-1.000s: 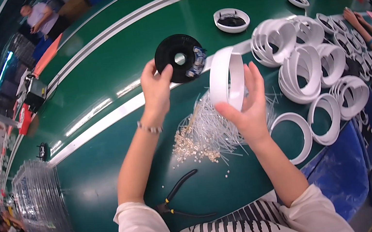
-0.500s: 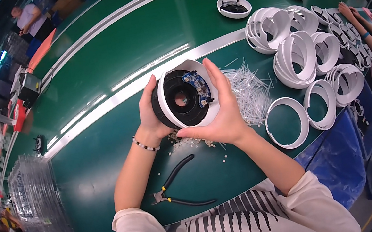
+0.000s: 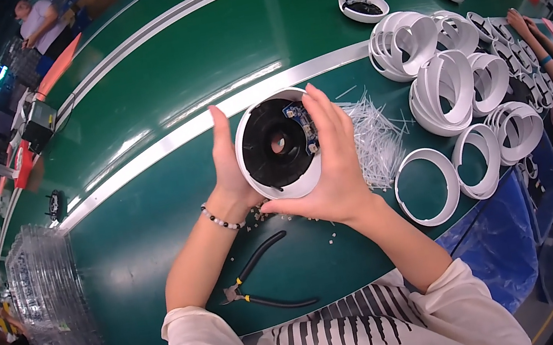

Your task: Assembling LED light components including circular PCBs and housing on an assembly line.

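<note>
Above the table I hold a white ring-shaped housing (image 3: 301, 186), tilted, with a round black part (image 3: 262, 151) inside it. A blue circuit board (image 3: 296, 112) sits at the black part's right side, partly covered by my fingers. My right hand (image 3: 339, 173) is closed around the housing's right side, fingers over the rim and thumb below. My left hand (image 3: 227, 173) supports the left side; its thumb points up, off the rim, and its other fingers are hidden behind the housing. Diagonal cutters (image 3: 234, 292) with dark handles lie spread on the table, nearest my left forearm.
White cable ties (image 3: 377, 137) lie heaped right of my hands, with small pale clippings around. Stacked white rings (image 3: 442, 90) fill the right side. Clear plastic trays (image 3: 46, 284) stand at left. Beyond the metal rail lies a white ring with black insert (image 3: 363, 6). Another person's arms (image 3: 549, 54) reach in at right.
The housing has turned in my hands, its black inside now facing me more squarely. My left thumb has come away from its rim. Black part sits deeper within the ring.
</note>
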`<state>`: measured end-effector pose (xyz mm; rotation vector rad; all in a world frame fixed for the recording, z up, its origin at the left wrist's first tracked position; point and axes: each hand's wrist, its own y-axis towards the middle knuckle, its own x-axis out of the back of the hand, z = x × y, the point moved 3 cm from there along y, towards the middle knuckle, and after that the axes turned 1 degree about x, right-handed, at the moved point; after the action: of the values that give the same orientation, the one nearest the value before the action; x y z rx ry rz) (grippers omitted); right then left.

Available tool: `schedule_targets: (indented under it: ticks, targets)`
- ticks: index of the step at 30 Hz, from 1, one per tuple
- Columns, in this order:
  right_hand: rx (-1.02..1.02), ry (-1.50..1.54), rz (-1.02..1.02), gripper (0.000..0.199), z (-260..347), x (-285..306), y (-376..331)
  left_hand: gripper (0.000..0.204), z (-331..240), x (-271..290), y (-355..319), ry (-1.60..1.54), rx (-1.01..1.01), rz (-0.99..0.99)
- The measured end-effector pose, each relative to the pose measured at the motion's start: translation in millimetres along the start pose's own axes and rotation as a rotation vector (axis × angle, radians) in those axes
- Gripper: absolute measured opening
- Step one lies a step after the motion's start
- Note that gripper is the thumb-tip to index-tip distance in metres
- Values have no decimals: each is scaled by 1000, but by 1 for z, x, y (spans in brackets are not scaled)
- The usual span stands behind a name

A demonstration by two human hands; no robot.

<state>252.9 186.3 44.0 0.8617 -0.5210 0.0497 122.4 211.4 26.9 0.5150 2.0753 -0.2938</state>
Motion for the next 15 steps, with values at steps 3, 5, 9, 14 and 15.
schedule_targets:
  ticks: [3, 5, 9, 14, 15]
  targets:
    - [-5, -29, 37, 119, -1, 1, 3, 101, -4, 1, -1, -5, 77, 107]
    - [-2, -32, 60, 120, -4, 1, 5, 92, -6, 4, -2, 47, 58, 127]
    - [3, -9, 38, 124, -10, -11, 6, 64, -7, 10, -2, 304, -79, 86]
    - [-19, -47, -33, 125, -1, -18, 3, 67, -5, 1, -8, 275, -148, 13]
    - [-43, -82, -6, 125, -5, -17, 1, 65, 0, -2, -6, 236, -170, -28]
